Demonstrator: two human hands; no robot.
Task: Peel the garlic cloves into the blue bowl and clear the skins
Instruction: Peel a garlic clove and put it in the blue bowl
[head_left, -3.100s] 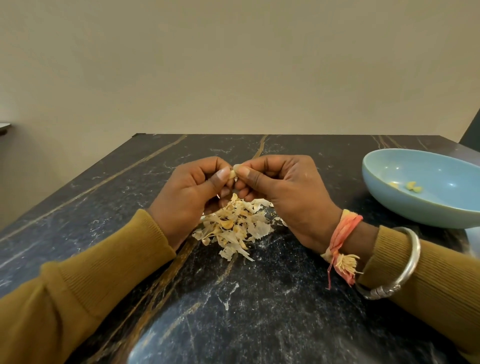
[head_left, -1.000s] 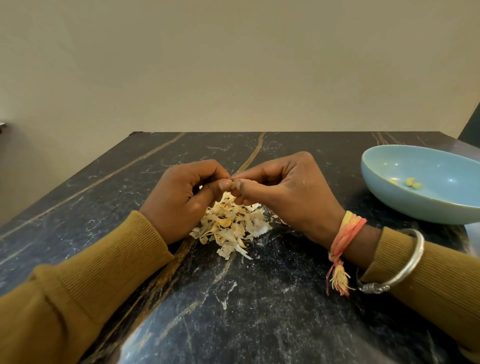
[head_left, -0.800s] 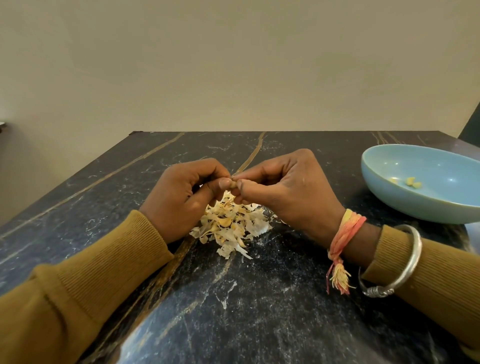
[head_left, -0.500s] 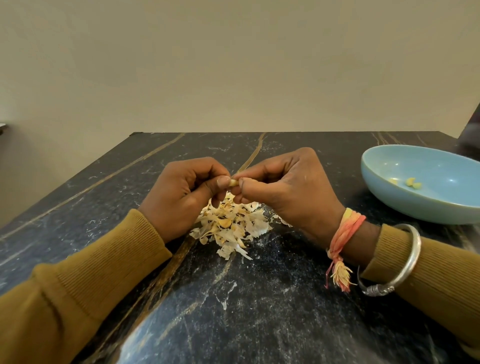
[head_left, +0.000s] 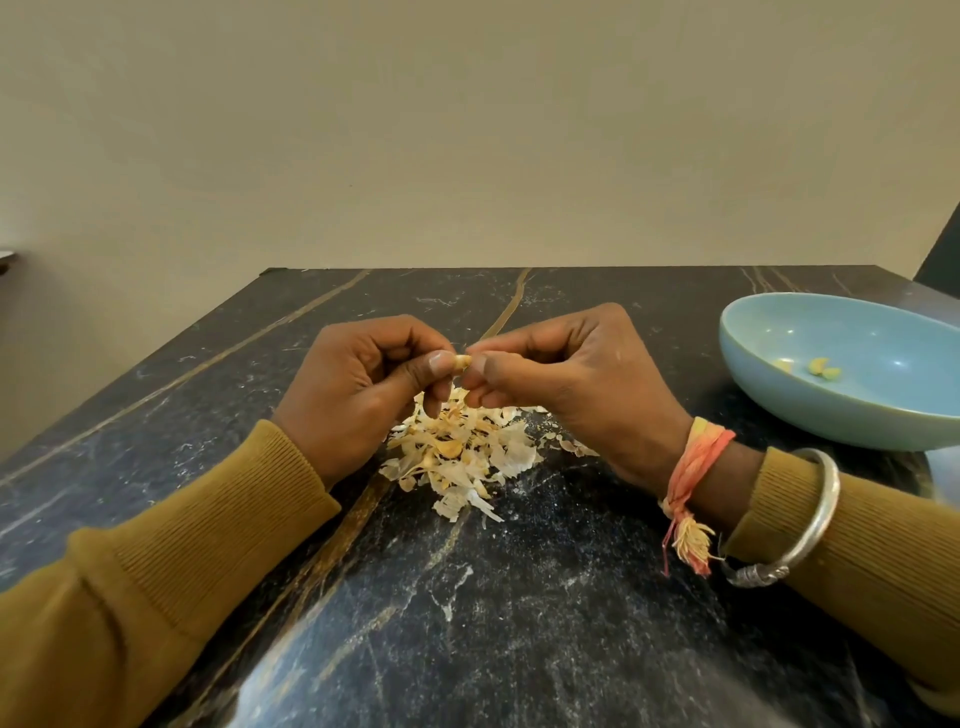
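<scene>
Nearest the camera, two mustard-coloured sleeves (head_left: 156, 571) come in from the bottom corners, both cut off by the frame edge. They lie over a black marble table (head_left: 519, 649) veined in gold and white. The right wrist wears a silver bangle (head_left: 815, 509) and, just beyond it, an orange-pink thread band (head_left: 696, 462) with a frayed tassel.

Between the forearms a pile of garlic skins (head_left: 462, 457) sits on the table, pale and papery; whether whole cloves lie among the skins is hard to make out.

Just above the pile the two hands meet. The left hand (head_left: 358, 384) has its fingers curled, its thumb and forefinger pinching one end of a small garlic clove (head_left: 462, 360); the right hand (head_left: 571, 374), likewise curled, pinches the other end. Most of the clove is hidden by the fingertips, so how much skin it bears cannot be told.

To the right, well apart from the hands, stands the blue bowl (head_left: 831, 410), its right side cut off; a few yellowish peeled cloves (head_left: 823, 368) lie inside.

A pale object (head_left: 943, 473) under the bowl's edge and a dark shape (head_left: 943, 249) at the far right are too cropped to identify. Behind everything is a plain beige wall (head_left: 467, 130).
</scene>
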